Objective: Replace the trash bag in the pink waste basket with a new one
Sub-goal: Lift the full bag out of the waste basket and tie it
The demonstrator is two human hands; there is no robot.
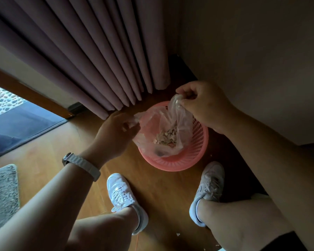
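A pink perforated waste basket [190, 160] stands on the wooden floor in the corner by the curtain. Inside it sits a clear trash bag [163, 124] with pale scraps of rubbish at its bottom. My left hand [114, 134] pinches the bag's left edge beside the basket's left rim. My right hand [205, 104] grips the bag's bunched right edge and holds it above the far right rim. The bag's mouth is stretched between both hands.
A mauve curtain [91, 57] hangs right behind the basket, and a wall [252, 57] closes off the right side. My two white sneakers [123, 198] stand in front of the basket. A grey rug [2, 194] lies at the left. Small crumbs dot the floor near my right foot.
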